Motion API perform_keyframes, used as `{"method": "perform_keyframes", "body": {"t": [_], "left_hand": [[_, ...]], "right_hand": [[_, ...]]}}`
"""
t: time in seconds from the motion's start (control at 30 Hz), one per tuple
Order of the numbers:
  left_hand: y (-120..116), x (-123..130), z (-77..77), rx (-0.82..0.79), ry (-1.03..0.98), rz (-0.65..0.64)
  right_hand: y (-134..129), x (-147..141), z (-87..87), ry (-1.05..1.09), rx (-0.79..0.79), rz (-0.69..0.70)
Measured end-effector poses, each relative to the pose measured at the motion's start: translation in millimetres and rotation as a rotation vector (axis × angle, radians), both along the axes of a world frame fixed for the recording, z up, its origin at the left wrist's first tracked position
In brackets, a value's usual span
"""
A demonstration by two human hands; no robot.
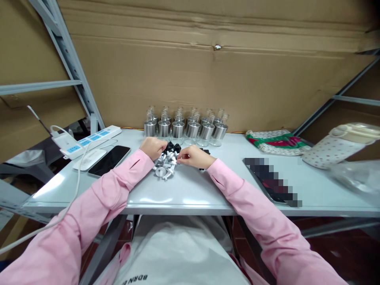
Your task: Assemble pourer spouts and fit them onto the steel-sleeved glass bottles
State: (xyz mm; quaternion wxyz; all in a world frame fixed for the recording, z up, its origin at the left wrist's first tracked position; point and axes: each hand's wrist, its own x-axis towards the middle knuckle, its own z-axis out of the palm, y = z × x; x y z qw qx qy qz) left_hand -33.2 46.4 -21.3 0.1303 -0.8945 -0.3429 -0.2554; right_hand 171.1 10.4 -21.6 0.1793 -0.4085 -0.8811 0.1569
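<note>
A pile of small silver and clear fittings [166, 165], one with a round disc, lies on the table between my hands. Several small black caps [173, 146] sit just behind it. My left hand [153, 148] is closed at the pile's left side, its fingertips turned in by the black caps; whatever they hold is hidden. On the right, my right hand [196, 156] pinches its thumb and fingers together at the edge of the silver pieces, and I cannot make out what is between them. Behind both hands stand two rows of glass bottles [192, 130] with silver metal sleeves.
On the left are a power strip [89, 141], a white charger pad [89, 159] and a dark phone [110, 160]. To the right lie a dark tablet-like device [271, 180], a patterned cloth pouch [276, 142] and a tilted dotted cup [335, 146]. Cardboard [208, 79] walls the back.
</note>
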Motion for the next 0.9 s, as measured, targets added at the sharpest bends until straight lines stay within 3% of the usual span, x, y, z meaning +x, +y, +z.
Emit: {"method": "perform_keyframes", "body": {"t": [0.23, 0.57, 0.77, 0.9], "left_hand": [[-2, -2, 0.6, 0.025, -0.017, -0.050], [-21, 18, -4.3, 0.321, -0.119, -0.217], [-29, 26, -4.2, 0.413, -0.006, -0.263], [-26, 27, -6.0, 0.492, -0.057, -0.252]], "right_hand": [[3, 3, 0.3, 0.041, 0.031, -0.025], [5, 27, 20.2, 0.249, 0.007, 0.005], [8, 38, 23.6, 0.503, -0.348, 0.033], [6, 39, 26.5, 0.566, -0.432, -0.001]]}}
